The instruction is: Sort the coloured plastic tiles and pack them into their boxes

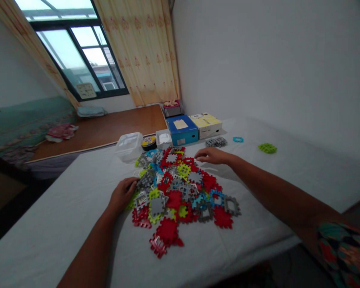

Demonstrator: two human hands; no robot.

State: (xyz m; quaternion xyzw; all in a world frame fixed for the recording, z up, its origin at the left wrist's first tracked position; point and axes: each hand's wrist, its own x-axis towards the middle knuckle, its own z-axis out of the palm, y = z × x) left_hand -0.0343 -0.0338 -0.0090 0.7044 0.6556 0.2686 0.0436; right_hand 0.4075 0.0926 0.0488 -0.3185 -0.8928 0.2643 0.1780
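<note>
A heap of toothed plastic building tiles (174, 198) in red, grey, lime green, blue and white lies on a white-covered table. At the heap's left edge is my left hand (124, 194), its fingers curled against a dark grey tile (146, 181) that leans up from the pile. My right hand (211, 155) hovers over the far right edge, by some red tiles (189, 161). Its fingers are loosely bent and point left, with nothing clearly visible in them. Nearest to me, a red tile (168, 231) lies at the front of the heap.
Behind the heap stand a clear plastic box (129, 146), a round black-and-yellow tin (149, 143), a blue box (183, 131) and a yellow-white box (206, 125). Grey tiles (216, 142), a blue frame tile (238, 139) and green tiles (267, 148) lie apart on the right.
</note>
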